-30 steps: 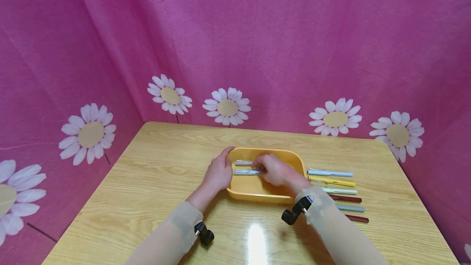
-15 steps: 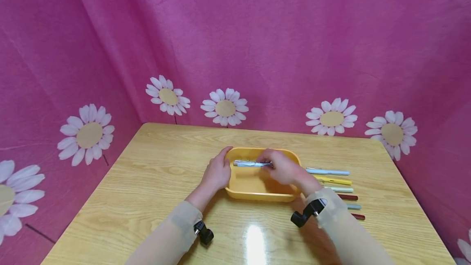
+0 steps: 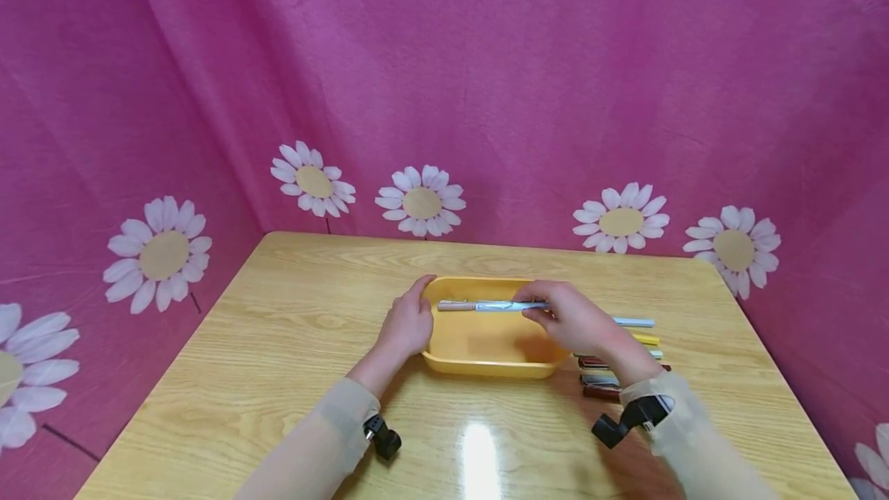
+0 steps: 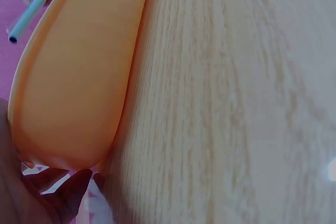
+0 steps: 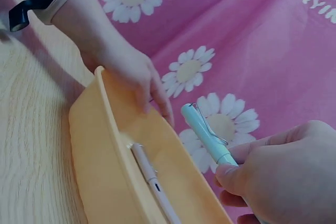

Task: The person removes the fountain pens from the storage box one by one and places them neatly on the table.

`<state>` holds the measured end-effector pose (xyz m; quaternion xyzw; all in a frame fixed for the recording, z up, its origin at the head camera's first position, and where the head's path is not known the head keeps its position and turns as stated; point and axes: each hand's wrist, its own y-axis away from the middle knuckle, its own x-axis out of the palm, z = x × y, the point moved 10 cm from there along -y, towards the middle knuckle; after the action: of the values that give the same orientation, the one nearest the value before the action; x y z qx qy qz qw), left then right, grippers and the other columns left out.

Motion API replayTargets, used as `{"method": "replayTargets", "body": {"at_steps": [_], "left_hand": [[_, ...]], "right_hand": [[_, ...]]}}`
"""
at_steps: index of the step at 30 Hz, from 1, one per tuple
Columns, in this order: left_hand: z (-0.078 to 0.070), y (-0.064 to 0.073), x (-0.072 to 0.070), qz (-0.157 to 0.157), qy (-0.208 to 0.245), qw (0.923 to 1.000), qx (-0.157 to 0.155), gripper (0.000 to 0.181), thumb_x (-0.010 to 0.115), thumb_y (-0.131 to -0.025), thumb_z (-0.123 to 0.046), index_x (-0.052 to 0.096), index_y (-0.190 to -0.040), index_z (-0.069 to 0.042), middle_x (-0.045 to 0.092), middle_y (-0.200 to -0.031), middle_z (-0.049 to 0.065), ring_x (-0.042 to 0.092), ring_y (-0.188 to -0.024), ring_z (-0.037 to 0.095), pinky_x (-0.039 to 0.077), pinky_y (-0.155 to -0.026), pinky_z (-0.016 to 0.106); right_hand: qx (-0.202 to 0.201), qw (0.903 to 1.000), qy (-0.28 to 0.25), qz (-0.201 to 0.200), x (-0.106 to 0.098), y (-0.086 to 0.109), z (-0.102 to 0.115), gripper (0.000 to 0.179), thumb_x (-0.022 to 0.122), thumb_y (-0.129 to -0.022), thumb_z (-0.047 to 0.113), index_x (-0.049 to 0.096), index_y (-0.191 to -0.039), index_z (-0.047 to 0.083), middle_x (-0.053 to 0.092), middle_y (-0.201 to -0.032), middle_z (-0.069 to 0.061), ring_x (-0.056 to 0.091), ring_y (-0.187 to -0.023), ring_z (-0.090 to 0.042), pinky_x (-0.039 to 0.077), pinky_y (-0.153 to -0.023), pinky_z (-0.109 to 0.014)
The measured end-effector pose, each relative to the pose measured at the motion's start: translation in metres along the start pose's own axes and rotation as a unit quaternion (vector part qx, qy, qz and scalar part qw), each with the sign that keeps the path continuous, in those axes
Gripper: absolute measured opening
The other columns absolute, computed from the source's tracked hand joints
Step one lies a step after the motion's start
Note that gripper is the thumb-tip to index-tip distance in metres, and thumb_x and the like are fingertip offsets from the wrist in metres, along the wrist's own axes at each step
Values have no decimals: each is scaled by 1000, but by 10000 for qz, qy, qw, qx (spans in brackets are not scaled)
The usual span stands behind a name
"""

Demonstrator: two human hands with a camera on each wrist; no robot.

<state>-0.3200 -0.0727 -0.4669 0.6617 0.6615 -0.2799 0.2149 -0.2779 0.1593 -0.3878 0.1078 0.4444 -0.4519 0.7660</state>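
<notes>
My left hand (image 3: 406, 322) grips the left end of a yellow-orange plastic tray (image 3: 486, 369), its fingers around the end wall in the left wrist view. Above the tray, my right hand (image 3: 572, 322) pinches a pale blue-green capped pen (image 5: 207, 132) by its barrel. That pen's cap, with a wire clip, points left in the head view. Below it a pinkish-grey pen (image 5: 152, 182) lies along the far side of the tray floor; in the head view the held pen hides part of it.
Several pens lie in a row right of the tray, among them a light blue pen (image 3: 635, 322), a yellow pen (image 3: 647, 339) and a dark red pen (image 3: 601, 392). My right forearm covers part of them. A pink flowered curtain (image 3: 486, 99) stands behind the wooden table (image 3: 312, 292).
My right hand has lifted the pale blue-green pen off the tray floor and carried it right and slightly away. The left hand stays at the tray's left end.
</notes>
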Motion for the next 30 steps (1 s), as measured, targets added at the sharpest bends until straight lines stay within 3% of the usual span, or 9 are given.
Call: {"method": "replayTargets", "body": {"at_steps": [6,11,14,24,30], "left_hand": [[-1,-1,1,23,7,10000,-27,50,41,-110,-12,50,-158,-19,64,-141,19,64,-113,32,51,-102,54],[-2,-1,0,37,14,10000,-8,49,40,-110,-12,50,-158,-17,65,-139,18,64,-105,31,52,-99,53],[-2,-1,1,42,-15,10000,5,50,40,-110,-12,50,-158,-17,66,-136,18,64,-98,32,53,-95,52],[-2,0,1,35,-49,10000,11,50,40,-109,-11,50,-157,-19,66,-136,19,64,-101,32,53,-96,53],[-1,0,1,47,-20,10000,-44,50,40,-109,-11,50,-158,-17,66,-136,20,64,-100,32,53,-95,53]], "right_hand": [[114,9998,139,-96,-19,24,0,25,71,-98,-5,74,-118,8,71,-108,3,66,-96,-17,60,-88,-42],[18,9994,207,-292,-33,43,1,27,72,-95,-8,74,-115,10,70,-102,7,62,-86,-15,57,-77,-35],[47,9991,223,-361,-39,53,-1,28,73,-94,-9,75,-114,10,70,-101,8,63,-86,-14,58,-78,-34],[-47,9984,188,-537,-48,87,1,34,73,-92,-13,74,-113,14,72,-105,9,69,-91,-9,61,-80,-33],[-250,9975,-152,-638,-46,103,3,37,73,-89,-17,73,-113,12,74,-107,6,73,-91,-11,62,-77,-33]]}}
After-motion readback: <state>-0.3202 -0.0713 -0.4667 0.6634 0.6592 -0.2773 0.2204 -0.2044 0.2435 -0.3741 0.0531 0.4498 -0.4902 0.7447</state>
